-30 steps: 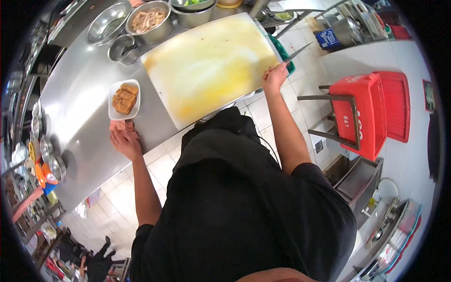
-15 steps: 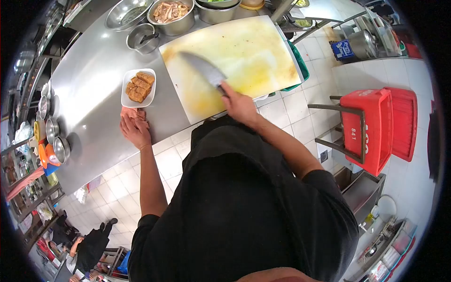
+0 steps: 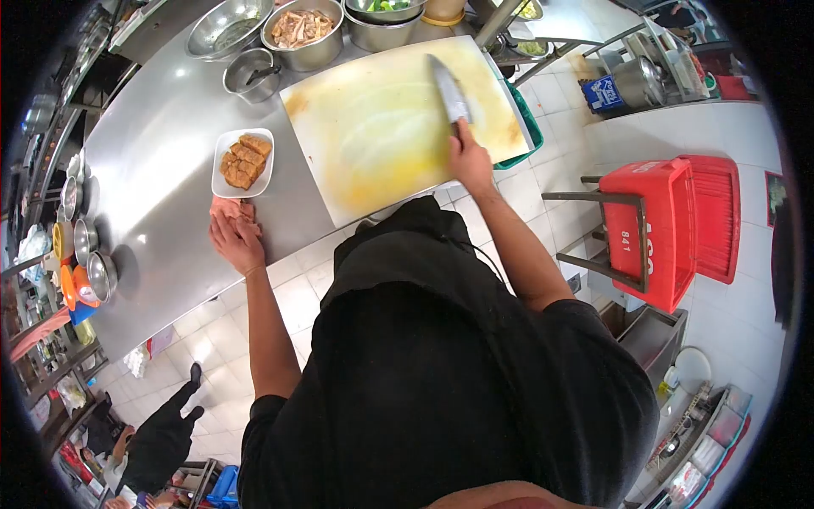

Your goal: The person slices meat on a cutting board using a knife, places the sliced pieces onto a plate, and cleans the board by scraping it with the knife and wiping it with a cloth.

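My right hand [image 3: 471,163] is closed round the handle of a large kitchen knife [image 3: 449,89]. Its broad blade points away from me over the right part of a white, yellow-stained cutting board [image 3: 339,106]; contact with the surface is hard to judge. Faint wet-looking streaks curve across the board. To the left, my left hand [image 3: 237,243] lies with fingers stretched over a crumpled pink cloth [image 3: 229,207] on the steel table [image 3: 170,220]. Just beyond the cloth stands a white dish [image 3: 219,161] with brown, scored-looking blocks of food [image 3: 246,161].
Behind the board stand a steel pot of sliced meat [image 3: 309,55], a small pan [image 3: 242,81] and a steel bowl [image 3: 208,38]. Smaller bowls [image 3: 102,276] line the left edge. A red bin [image 3: 653,229] stands right. Another person [image 3: 161,445] is at lower left.
My right hand has swept the knife rightwards over the board, and the blade now points more directly away from me. My left hand stays on the cloth. The other person's legs have shifted.
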{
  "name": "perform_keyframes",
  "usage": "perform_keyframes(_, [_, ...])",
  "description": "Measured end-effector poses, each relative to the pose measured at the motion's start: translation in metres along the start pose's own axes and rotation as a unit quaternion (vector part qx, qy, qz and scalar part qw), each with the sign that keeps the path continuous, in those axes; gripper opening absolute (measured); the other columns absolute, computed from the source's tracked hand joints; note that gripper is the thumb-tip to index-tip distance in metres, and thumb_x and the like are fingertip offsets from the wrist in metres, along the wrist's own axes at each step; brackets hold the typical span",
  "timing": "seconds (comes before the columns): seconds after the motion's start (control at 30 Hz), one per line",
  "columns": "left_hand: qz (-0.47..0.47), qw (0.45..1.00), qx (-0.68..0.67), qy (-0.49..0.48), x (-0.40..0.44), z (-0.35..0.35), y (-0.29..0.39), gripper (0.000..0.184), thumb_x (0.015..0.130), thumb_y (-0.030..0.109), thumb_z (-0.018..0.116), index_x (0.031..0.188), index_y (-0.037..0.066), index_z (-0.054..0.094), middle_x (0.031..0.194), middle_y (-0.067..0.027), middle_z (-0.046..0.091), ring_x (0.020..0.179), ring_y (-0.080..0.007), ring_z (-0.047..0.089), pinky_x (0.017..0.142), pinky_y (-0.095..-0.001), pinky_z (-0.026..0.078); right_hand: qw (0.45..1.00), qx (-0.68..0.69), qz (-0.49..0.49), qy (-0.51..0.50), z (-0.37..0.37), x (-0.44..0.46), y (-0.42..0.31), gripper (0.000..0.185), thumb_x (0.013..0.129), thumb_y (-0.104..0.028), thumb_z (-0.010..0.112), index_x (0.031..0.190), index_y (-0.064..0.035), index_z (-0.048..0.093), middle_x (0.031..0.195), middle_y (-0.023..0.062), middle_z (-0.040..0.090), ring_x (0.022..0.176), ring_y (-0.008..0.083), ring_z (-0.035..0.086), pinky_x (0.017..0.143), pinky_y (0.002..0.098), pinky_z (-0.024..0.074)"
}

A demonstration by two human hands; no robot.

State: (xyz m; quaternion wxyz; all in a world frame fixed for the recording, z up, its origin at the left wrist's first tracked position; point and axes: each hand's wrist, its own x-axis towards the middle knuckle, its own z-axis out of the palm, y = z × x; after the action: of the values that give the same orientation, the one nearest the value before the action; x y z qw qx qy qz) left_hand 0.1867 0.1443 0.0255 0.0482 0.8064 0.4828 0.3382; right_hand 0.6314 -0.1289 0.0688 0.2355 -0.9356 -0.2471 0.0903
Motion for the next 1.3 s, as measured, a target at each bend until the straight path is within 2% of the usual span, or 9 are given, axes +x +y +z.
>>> perform_keyframes(0.17, [-0.002,1.000,0.000,0.012,-0.002,0.000,0.000,0.056,0.105,0.034,0.056,0.152,0.005,0.052,0.158,-0.0183,0.050,0.142,-0.0435,0.043,0.120,-0.0548,0.034,0.987,0.086,0.020,0.132,-0.045,0.055,0.094,0.053,0.101,-0.033,0.059,0.150,-0.0118,0.056,0.121,0.0269,0.072,0.108,0.0423,0.073,0.093,0.0470,0.0574])
perform_keyframes(0.37, [-0.003,1.000,0.004,0.009,0.008,-0.008,0.009,0.056,0.101,0.037,0.063,0.144,0.002,0.058,0.143,-0.0197,0.061,0.132,-0.0442,0.052,0.115,-0.0534,0.039,0.798,0.564,0.154,0.148,-0.094,0.055,0.066,0.038,0.109,-0.031,0.049,0.144,-0.0175,0.049,0.071,0.0002,0.046,0.049,0.0109,0.037,0.041,0.0262,0.0289])
perform_keyframes(0.47, [-0.054,0.993,-0.087,-0.064,0.021,-0.026,0.035,0.053,0.097,0.037,0.069,0.135,0.001,0.063,0.130,-0.0197,0.066,0.122,-0.0438,0.057,0.110,-0.0538,0.043,0.743,0.629,0.183,0.134,-0.058,0.067,0.080,0.017,0.109,-0.030,0.047,0.121,-0.0175,0.047,0.069,-0.0006,0.040,0.048,0.0111,0.035,0.041,0.0258,0.0270])
perform_keyframes(0.53, [-0.008,0.999,-0.036,-0.007,0.009,-0.007,0.007,0.049,0.093,0.035,0.073,0.128,0.002,0.066,0.123,-0.0187,0.067,0.118,-0.0426,0.058,0.106,-0.0543,0.045,0.804,0.572,0.114,0.114,-0.029,0.084,0.115,0.015,0.110,-0.031,0.047,0.105,-0.0189,0.042,0.069,-0.0005,0.040,0.048,0.0113,0.036,0.041,0.0259,0.0275])
perform_keyframes(0.67, [0.014,0.999,0.025,0.018,-0.001,-0.002,0.005,0.053,0.087,0.033,0.075,0.131,0.004,0.065,0.127,-0.0164,0.067,0.123,-0.0415,0.057,0.111,-0.0530,0.041,0.909,0.390,0.010,0.149,-0.029,0.051,0.087,0.028,0.112,-0.029,0.048,0.137,-0.0159,0.049,0.077,0.0033,0.053,0.051,0.0104,0.037,0.042,0.0255,0.0306])
perform_keyframes(0.87, [-0.027,1.000,-0.004,-0.014,-0.019,-0.008,0.041,0.056,0.083,0.033,0.076,0.131,0.006,0.065,0.133,-0.0141,0.063,0.132,-0.0385,0.052,0.116,-0.0535,0.036,0.939,0.149,-0.310,0.005,-0.008,-0.057,0.020,0.051,0.108,-0.011,0.057,0.157,-0.0019,0.046,0.146,0.0212,0.063,0.104,0.0202,0.074,0.081,0.0326,0.0593])
perform_keyframes(0.93, [-0.022,0.999,-0.014,-0.032,-0.022,-0.009,0.052,0.056,0.083,0.033,0.076,0.131,0.006,0.065,0.132,-0.0139,0.063,0.132,-0.0385,0.052,0.116,-0.0537,0.036,0.951,0.122,-0.222,-0.176,-0.007,-0.088,-0.013,0.052,0.105,-0.013,0.064,0.154,-0.0058,0.051,0.138,0.0160,0.070,0.121,0.0270,0.072,0.094,0.0364,0.0576])
perform_keyframes(1.03, [-0.019,0.999,-0.021,-0.023,-0.026,-0.002,0.060,0.056,0.083,0.032,0.077,0.131,0.006,0.065,0.131,-0.0138,0.063,0.132,-0.0385,0.052,0.116,-0.0540,0.036,0.900,0.092,-0.373,-0.206,0.009,-0.098,-0.028,0.059,0.101,-0.013,0.071,0.156,-0.0176,0.051,0.128,0.0135,0.074,0.107,0.0294,0.076,0.087,0.0348,0.0590])
perform_keyframes(1.3, [-0.012,1.000,-0.002,-0.019,-0.028,0.000,0.057,0.057,0.083,0.034,0.078,0.131,0.006,0.065,0.132,-0.0144,0.063,0.132,-0.0394,0.052,0.115,-0.0544,0.036,0.892,0.030,-0.352,-0.284,0.002,-0.104,-0.050,0.058,0.100,-0.023,0.072,0.154,-0.0294,0.053,0.115,0.0156,0.075,0.094,0.0368,0.074,0.079,0.0407,0.0589])
